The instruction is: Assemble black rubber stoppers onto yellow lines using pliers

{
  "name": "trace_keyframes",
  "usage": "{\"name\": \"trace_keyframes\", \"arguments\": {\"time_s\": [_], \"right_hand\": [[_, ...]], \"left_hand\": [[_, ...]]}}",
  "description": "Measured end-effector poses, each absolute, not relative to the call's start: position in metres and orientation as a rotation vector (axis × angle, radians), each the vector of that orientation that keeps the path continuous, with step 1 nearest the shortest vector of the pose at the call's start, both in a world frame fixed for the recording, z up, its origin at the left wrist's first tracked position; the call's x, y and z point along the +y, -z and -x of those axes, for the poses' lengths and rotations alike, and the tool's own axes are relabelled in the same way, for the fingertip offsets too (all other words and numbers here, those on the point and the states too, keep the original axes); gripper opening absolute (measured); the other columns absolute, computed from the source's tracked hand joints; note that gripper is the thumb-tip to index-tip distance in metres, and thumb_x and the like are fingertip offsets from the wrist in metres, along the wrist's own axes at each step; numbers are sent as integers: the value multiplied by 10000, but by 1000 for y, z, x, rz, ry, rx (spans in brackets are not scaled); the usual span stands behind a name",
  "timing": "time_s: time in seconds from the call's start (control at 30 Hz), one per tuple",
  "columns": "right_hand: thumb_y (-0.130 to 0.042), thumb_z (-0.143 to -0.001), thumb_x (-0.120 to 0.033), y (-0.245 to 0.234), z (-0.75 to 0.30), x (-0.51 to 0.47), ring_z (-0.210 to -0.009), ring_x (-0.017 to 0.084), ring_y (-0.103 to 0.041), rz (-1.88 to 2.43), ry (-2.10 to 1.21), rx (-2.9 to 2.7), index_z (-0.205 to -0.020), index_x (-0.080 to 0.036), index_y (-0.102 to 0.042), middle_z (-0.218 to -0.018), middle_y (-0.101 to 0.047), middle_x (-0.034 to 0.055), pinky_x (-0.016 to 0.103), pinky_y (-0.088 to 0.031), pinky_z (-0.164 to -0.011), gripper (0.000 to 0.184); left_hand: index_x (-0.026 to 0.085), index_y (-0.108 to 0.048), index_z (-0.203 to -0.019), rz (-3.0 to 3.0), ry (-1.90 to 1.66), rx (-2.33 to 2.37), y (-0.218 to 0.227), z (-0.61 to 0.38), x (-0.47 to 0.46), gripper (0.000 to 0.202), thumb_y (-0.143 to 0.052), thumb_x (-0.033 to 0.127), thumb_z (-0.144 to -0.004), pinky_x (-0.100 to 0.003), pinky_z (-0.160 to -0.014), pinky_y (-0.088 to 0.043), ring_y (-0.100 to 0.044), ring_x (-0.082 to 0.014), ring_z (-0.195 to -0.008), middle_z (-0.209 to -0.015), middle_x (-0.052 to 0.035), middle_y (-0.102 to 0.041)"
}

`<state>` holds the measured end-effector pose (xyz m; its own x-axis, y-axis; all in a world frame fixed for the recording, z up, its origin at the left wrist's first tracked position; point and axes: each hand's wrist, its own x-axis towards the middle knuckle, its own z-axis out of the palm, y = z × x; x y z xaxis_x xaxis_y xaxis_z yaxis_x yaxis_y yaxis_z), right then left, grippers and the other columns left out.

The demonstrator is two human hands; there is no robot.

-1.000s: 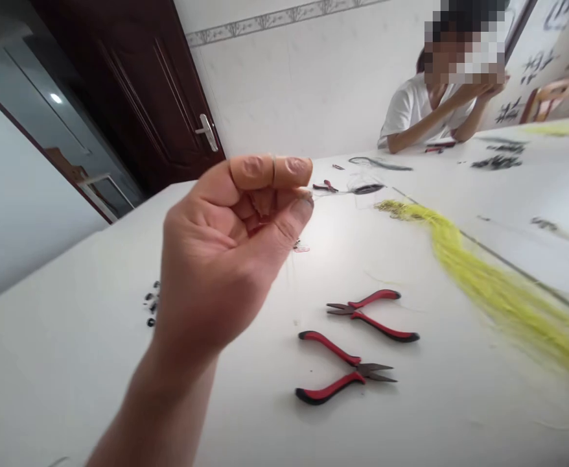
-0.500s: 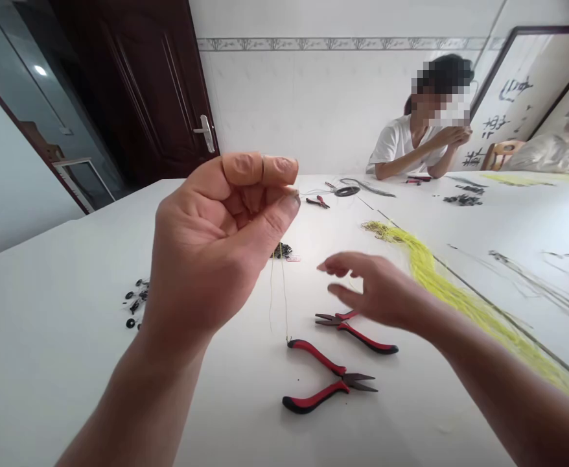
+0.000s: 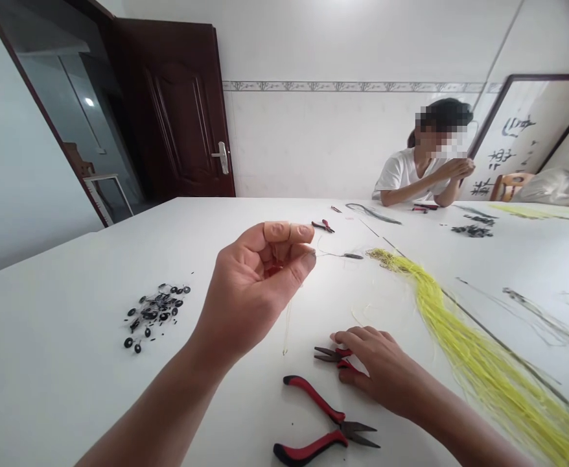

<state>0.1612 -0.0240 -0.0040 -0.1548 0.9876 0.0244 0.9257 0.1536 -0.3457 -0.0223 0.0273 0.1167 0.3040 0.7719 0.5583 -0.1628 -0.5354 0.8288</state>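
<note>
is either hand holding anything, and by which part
The left hand seems to pinch yellow thread above its dangling end. The right hand is at the pliers' red handles; whether it holds them is unclear.

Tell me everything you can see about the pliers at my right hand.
The pliers have dark, metal-looking jaws, parted and pointing left, and red handle grips that look like rubber or plastic. They appear to lie on the white table, just beyond another pair of pliers. The right hand is over the handles, apparently touching them, and hides their ends.
</note>
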Motion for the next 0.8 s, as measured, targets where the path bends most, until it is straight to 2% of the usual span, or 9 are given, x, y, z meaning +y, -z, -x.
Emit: {"name": "trace_keyframes", "arguments": {"time_s": [0.1, 0.27, 0.37, 0.53, 0.67, 0.8], "right_hand": [[-547, -746, -285, 3, -165, -24, -962, 235, -496, 1838, -384, -2170, -1105, -226, -532, -1046, -586, 69, 394, -364, -830, 364], [-529, -744, -230, 3, -163, -23, -901, 240, -517, 1837, -341, -2213, -1011, -272, -574, -929, -627, 33, 398, -378, -758, 274], [-493, -756, -201, 3, -162, -23, -909, 238, -513, 1836, -311, -2180, -1059, -275, -552, -935, -622, 39, 392, -380, -752, 317], [-589, -681, -305, 1, -168, -27, -966, 268, -482, 1898, -372, -2102, -1106, -239, -535, -1030, -582, 83, 392, -378, -782, 433], [-550, -704, -266, 1, -169, -28, -908, 258, -513, 1930, -347, -2143, -1029, -287, -569, -953, -606, 65, 373, -385, -722, 326], [-493, -728, -222, 3, -165, -27, -888, 259, -531, 1923, -259, -2112, -1029, -306, -566, -906, -624, 60, 381, -379, -702, 321]], "left_hand": [[232, -620, -857, -1712, -1329, 572, -114, 18, 26, 163, -629, 142, -722, -181, -715, -507, -585, -94, -768, -786, 22, -617], [239, -617, -852, -1729, -1281, 621, -109, 11, 26, 159, -630, 151, -720, -190, -736, -502, -584, -98, -782, -793, 22, -616], [248, -614, -858, -1732, -1257, 629, -105, 9, 26, 161, -619, 152, -729, -193, -760, -496, -584, -95, -795, -815, 27, -618], [240, -620, -860, -1722, -1263, 639, -102, 7, 27, 167, -619, 148, -721, -229, -757, -503, -591, -113, -779, -811, 15, -621], [244, -620, -863, -1745, -1270, 650, -102, 7, 26, 173, -618, 146, -720, -219, -740, -509, -590, -113, -781, -820, 15, -621], [259, -615, -864, -1750, -1235, 669, -101, 6, 26, 170, -607, 148, -736, -194, -742, -504, -586, -92, -776, -827, 31, -618]]}}
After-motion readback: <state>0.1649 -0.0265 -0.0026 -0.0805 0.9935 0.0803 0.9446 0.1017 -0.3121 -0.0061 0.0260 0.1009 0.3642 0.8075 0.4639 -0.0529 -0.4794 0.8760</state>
